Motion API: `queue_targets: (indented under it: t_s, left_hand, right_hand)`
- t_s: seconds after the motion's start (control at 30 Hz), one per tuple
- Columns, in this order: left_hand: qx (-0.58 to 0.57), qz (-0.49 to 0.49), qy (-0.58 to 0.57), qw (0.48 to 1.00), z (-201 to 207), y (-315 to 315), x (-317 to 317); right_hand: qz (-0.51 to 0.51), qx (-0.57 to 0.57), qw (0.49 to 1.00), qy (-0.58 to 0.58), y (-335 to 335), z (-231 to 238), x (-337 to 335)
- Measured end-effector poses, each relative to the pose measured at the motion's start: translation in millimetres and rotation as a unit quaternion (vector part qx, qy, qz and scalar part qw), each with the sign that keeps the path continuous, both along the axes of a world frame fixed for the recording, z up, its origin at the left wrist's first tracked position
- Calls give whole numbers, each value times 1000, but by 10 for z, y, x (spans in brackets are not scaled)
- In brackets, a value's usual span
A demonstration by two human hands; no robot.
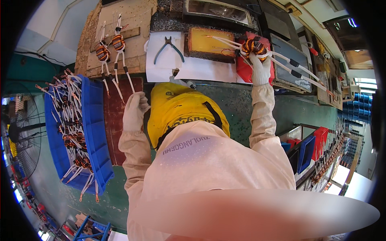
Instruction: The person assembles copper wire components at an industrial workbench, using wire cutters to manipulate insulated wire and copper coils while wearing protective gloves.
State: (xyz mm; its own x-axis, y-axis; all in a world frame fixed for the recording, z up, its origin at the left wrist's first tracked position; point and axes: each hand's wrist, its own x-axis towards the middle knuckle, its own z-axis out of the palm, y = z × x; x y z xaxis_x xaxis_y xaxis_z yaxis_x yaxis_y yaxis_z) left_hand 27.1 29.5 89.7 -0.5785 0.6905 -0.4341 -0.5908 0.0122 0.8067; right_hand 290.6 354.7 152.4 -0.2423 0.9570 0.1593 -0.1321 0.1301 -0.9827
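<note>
The wound coil [253,45] partly hides the right fingers [255,61].

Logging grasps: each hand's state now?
Left hand: curled beside a white lead; grip cannot be told.
Right hand: closed on the orange-and-black coil.

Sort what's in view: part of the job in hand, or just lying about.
Apparently in the job:
coil in the right hand
two coils just beyond the left hand
blue crate of coils

Apparently lying about:
pliers, untouched
fan
red bin
</note>
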Motion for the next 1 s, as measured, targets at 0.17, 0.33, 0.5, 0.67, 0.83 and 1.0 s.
queue_targets:
  t_s: [0.17,0.33,0.5,0.67,0.83,1.0]
  left_hand:
    - [-19,56,-9,998,5,-153,-46]
    - [-12,61,-14,998,10,-204,-79]
    - [-16,61,-5,998,45,-198,-88]
    - [-39,64,12,997,-86,-418,-254]
    - [-65,112,25,991,-318,-759,-491]
    - [-202,144,108,963,-673,-1016,-665]
  right_hand:
    - [19,1,1000,-3,59,-63,5]
    - [12,4,1000,-7,79,-117,-7]
    - [2,16,1000,-15,42,-85,-13]
    - [7,17,1000,2,22,25,74]
    - [-36,-23,997,57,217,11,190]
    - [-131,-28,979,152,619,-271,113]
